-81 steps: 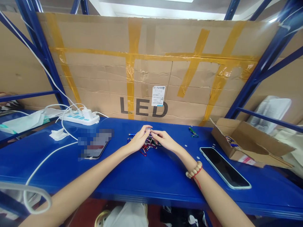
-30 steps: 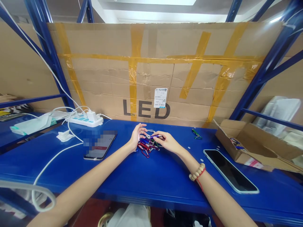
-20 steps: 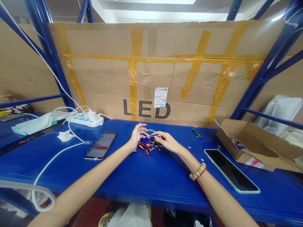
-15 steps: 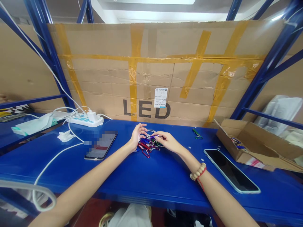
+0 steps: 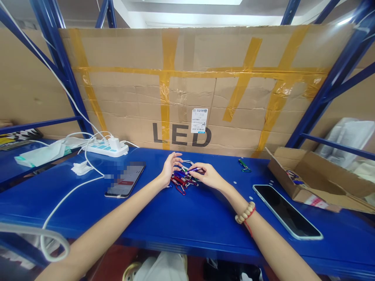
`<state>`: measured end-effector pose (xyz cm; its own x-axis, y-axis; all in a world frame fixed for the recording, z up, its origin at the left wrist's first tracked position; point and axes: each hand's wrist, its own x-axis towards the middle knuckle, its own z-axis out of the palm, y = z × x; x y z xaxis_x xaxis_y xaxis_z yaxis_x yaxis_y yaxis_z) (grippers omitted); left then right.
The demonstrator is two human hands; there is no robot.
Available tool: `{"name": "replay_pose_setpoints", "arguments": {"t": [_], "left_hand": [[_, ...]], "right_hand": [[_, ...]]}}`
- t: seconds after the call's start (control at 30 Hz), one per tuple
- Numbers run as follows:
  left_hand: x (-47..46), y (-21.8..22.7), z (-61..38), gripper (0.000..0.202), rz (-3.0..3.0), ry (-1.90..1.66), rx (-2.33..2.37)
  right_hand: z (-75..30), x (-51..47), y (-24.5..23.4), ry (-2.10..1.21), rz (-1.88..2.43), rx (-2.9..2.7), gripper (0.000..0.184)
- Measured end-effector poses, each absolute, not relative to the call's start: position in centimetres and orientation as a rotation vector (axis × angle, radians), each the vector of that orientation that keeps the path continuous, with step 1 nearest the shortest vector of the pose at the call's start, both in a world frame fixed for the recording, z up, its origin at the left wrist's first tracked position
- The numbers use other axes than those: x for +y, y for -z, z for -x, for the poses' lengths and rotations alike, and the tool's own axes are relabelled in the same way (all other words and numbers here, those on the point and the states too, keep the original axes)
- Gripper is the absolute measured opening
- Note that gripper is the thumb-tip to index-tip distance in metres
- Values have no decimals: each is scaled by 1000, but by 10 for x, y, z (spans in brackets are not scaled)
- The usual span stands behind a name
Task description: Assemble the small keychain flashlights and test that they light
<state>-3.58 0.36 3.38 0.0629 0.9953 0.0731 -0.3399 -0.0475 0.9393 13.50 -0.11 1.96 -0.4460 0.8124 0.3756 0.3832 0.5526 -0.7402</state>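
Note:
A pile of small tube-shaped carabiner keychains [image 5: 179, 182] in red, blue, purple and green lies on the blue table [image 5: 175, 222]. My right hand [image 5: 209, 175] pinches a purple tube-shaped keychain [image 5: 193, 170] between thumb and fingers, just over the right side of the pile. At the left edge of the pile my left hand [image 5: 170, 168] stands on its side, fingers spread and curved around it, holding nothing that I can see. A single green keychain [image 5: 243, 165] lies apart, farther back on the right.
On the left are a phone [image 5: 125, 181], a white power strip [image 5: 108, 148] with cables and a crumpled tissue [image 5: 81, 168]. To the right lie another phone [image 5: 287, 210] and an open cardboard box [image 5: 316, 175]. A large cardboard panel [image 5: 131, 101] rises behind the table.
My right hand has lifted slightly, and the purple keychain now shows more clearly between its fingers, tilted over the pile. My left hand stays in place.

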Motion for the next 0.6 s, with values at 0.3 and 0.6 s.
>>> {"name": "replay_pose_setpoints", "arguments": {"t": [0.3, 0.6], "left_hand": [[5, -32, 36, 31, -1041, -1342, 863], [5, -34, 36, 30, -1045, -1325, 884]], "right_hand": [[-137, 1, -18, -692, 949, -2050, 28], [-135, -2, -22, -732, 961, -2048, 35]]}}
